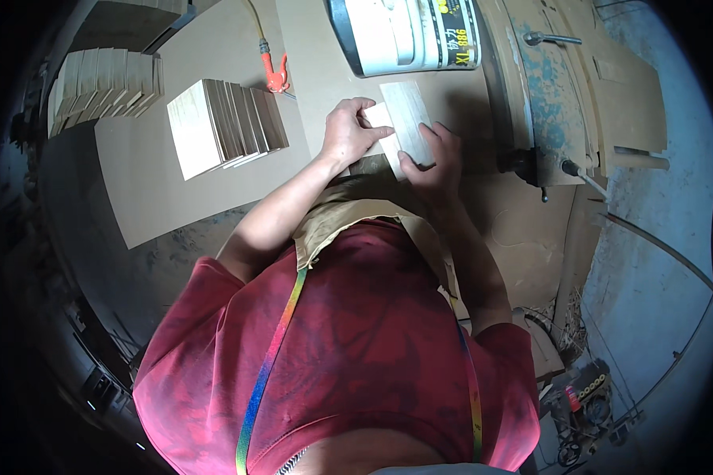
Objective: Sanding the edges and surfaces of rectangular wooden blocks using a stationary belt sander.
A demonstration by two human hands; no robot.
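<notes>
My right hand (440, 162) is closed on a pale flat wooden board (409, 119), thumb on one long side and fingers on the other. Just left of it, my left hand (348, 133) pinches a smaller pale wooden piece (378, 117) between thumb and fingers. The two pieces meet or overlap at the board's left edge; I cannot tell whether they are joined. Both are held above the bench's near edge, in front of my tan apron (348, 218). A darker brownish surface shows below the pieces, partly hidden by my hands.
A row of upright wooden boards (214, 127) stands on a cardboard sheet (142, 198) to the left, with another stack (107, 83) farther left. A red air blow gun (276, 75) lies behind. Ahead stands a large white bucket (404, 36); a worn metal machine (550, 95) is at right.
</notes>
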